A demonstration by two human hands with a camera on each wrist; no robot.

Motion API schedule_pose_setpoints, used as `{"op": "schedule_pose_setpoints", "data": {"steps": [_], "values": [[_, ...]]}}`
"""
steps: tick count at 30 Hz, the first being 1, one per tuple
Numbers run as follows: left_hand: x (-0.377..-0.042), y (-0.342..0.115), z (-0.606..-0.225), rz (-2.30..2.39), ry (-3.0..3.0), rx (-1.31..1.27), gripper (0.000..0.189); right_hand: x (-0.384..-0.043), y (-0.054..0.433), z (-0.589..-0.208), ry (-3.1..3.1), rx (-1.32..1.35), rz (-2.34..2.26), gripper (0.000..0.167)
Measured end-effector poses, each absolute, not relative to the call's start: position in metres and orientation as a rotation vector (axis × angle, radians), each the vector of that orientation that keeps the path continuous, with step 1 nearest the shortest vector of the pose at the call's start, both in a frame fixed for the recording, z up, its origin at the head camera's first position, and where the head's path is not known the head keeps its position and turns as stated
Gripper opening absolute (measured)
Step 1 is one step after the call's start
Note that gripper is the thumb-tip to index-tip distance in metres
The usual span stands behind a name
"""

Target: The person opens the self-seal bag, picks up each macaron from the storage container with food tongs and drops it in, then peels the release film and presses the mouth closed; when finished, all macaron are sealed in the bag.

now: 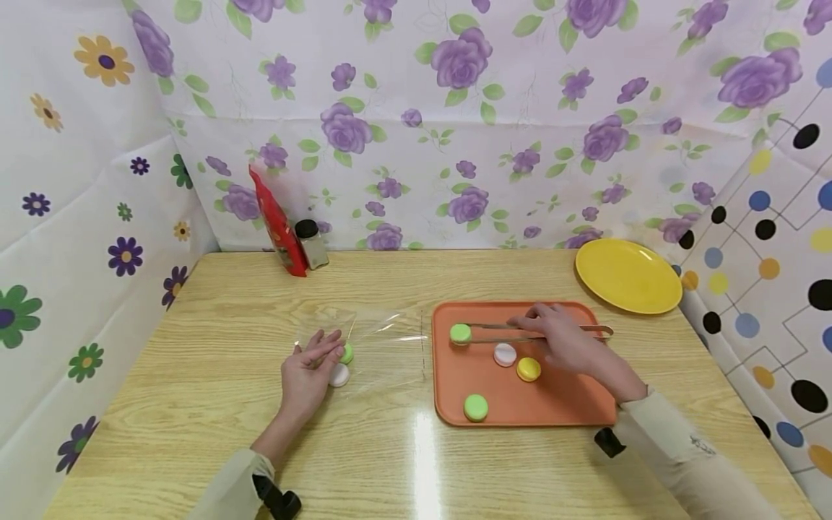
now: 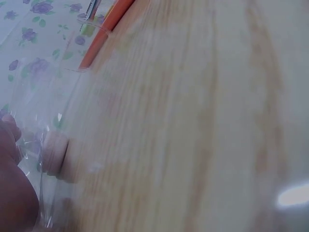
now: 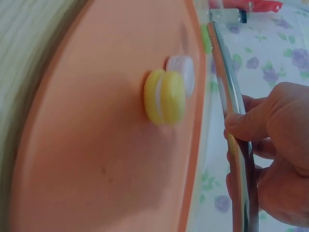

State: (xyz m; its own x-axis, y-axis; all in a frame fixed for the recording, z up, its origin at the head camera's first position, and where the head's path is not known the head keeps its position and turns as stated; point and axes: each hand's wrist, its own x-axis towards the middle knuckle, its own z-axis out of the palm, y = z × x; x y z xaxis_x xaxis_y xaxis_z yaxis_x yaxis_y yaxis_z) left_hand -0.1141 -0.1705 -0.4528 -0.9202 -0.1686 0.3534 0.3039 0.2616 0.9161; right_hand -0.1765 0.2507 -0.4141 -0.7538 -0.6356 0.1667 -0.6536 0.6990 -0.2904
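My right hand (image 1: 565, 339) grips metal tongs (image 3: 235, 145) above the orange tray (image 1: 539, 408). At the tray's left side, the tongs' tips lie either side of a green macaron (image 1: 460, 334). A white macaron (image 1: 505, 354), a yellow macaron (image 3: 166, 96) and another green macaron (image 1: 476, 408) sit on the tray. My left hand (image 1: 308, 375) pinches a clear plastic bag (image 1: 390, 354) near its left end. Beside those fingers, a second white macaron (image 1: 339, 375) and a partly covered green macaron (image 1: 347, 353) appear inside the bag.
A yellow plate (image 1: 628, 276) lies at the back right of the wooden table (image 1: 214, 347). Against the flowered back wall stand a red packet (image 1: 278, 224) and a black-capped jar (image 1: 312, 245). Patterned cloth walls enclose the left and right sides.
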Motion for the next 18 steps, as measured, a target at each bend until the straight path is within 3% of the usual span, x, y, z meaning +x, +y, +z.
{"op": "schedule_pose_setpoints", "data": {"steps": [18], "values": [[-0.114,-0.171,-0.452,-1.723,-2.163,-0.116,0.014,-0.185,0.162,-0.421,-2.76,1.274,0.553,0.054]]}}
